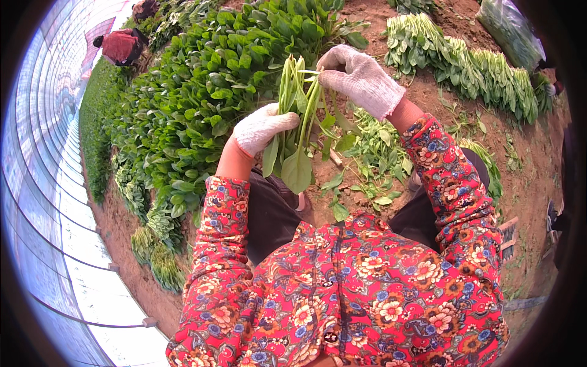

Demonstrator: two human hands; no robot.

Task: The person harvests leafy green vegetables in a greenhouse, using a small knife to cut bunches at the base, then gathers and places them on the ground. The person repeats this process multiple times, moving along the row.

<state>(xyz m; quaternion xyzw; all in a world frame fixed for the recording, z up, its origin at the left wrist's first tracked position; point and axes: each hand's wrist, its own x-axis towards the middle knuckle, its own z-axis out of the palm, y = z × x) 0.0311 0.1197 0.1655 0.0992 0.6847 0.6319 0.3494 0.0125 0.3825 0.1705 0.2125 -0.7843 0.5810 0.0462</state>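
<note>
My left hand (264,128), in a white knit glove, is closed around a small bunch of spinach (297,168). The bunch hangs leaves down, with its pale stem ends upward. My right hand (361,79), gloved the same way, is beside the top of the bunch. Its thumb and forefinger pinch a thin pale stem (310,71) that lies across the stem ends. Whether that stem is still joined to the bunch I cannot tell. Below the hands, loose leaves and trimmings (379,156) lie on the soil between my feet.
Standing spinach (202,92) grows thickly ahead and to the left. Bundled greens (465,73) lie in a row at the far right, by a filled clear plastic bag (512,33). More bundles (160,257) lie at left. A person in red (122,47) crouches far left, near the plastic greenhouse wall (55,202).
</note>
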